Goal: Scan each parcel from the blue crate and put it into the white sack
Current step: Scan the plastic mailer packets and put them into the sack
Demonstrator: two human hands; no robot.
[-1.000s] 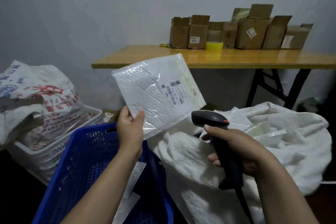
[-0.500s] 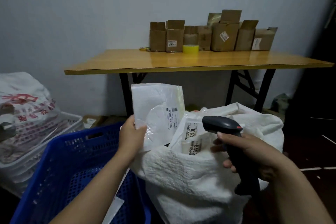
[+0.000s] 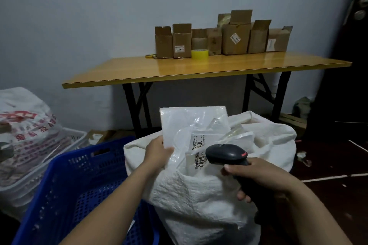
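My left hand (image 3: 159, 151) grips the lower left corner of a white bubble-mailer parcel (image 3: 185, 123), which stands upright in the mouth of the white sack (image 3: 199, 201). Other labelled parcels (image 3: 199, 161) lie inside the sack beside it. My right hand (image 3: 258, 177) holds a black barcode scanner (image 3: 227, 153) over the sack's front edge, its head pointing left. The blue crate (image 3: 79, 185) sits at lower left under my left forearm, with a bit of white paper showing inside.
A wooden folding table (image 3: 199, 67) stands behind the sack, carrying several open cardboard boxes (image 3: 235, 38) and a yellow tape roll (image 3: 199, 53). A white basket (image 3: 59, 151) holding a printed bag (image 3: 25, 125) sits at far left. A dark door (image 3: 354, 45) is at right.
My left hand has carried the white parcel from in front of the scanner, right and down into the sack's mouth. The view has turned to the right, onto the sack.
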